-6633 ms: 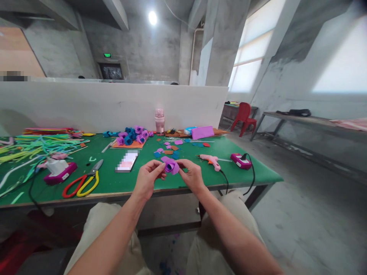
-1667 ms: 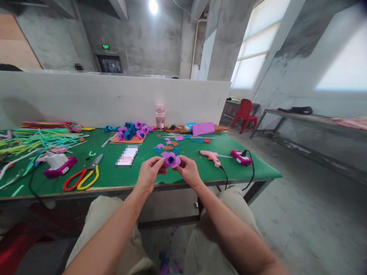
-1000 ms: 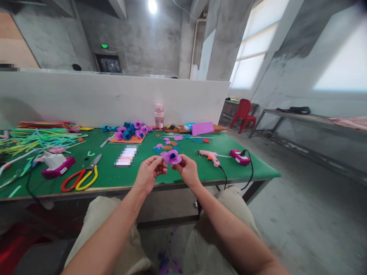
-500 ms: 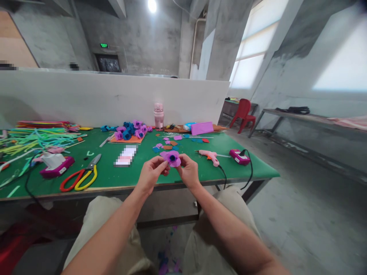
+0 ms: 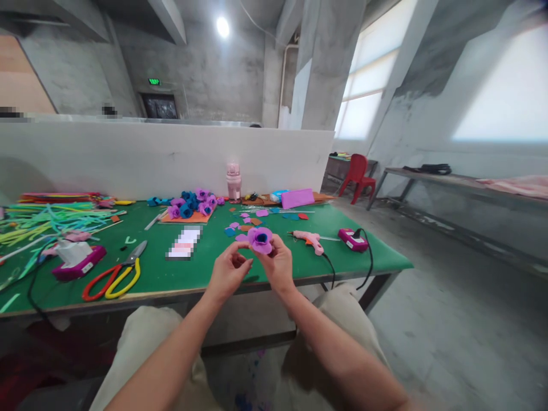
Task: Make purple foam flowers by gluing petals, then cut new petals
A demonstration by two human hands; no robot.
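Purple petals ring a dark blue centre on the paper flower (image 5: 261, 240), which faces up above the table's front edge. My right hand (image 5: 279, 267) pinches it from below and the right side; the exact grip behind the petals is hidden. To its left, my left hand (image 5: 229, 271) has thumb and forefinger apart, the forefinger tip at the flower's left edge. Whether that tip touches a petal I cannot tell. Loose purple, brown and blue paper petals (image 5: 256, 221) lie just beyond. A pink glue gun (image 5: 309, 238) rests on the table to the right.
On the green table (image 5: 171, 279) lie red-and-yellow-handled scissors (image 5: 122, 271), finished purple and blue flowers (image 5: 192, 202) and many coloured strips (image 5: 64, 220). A pink bottle (image 5: 233, 184) stands by the white partition (image 5: 171, 154). Purple power blocks (image 5: 353, 240) with black cords sit at both sides.
My left thumb has come away from the flower and the fingers have spread. The flower has tipped more upright in my right hand. The camera view has shifted slightly.
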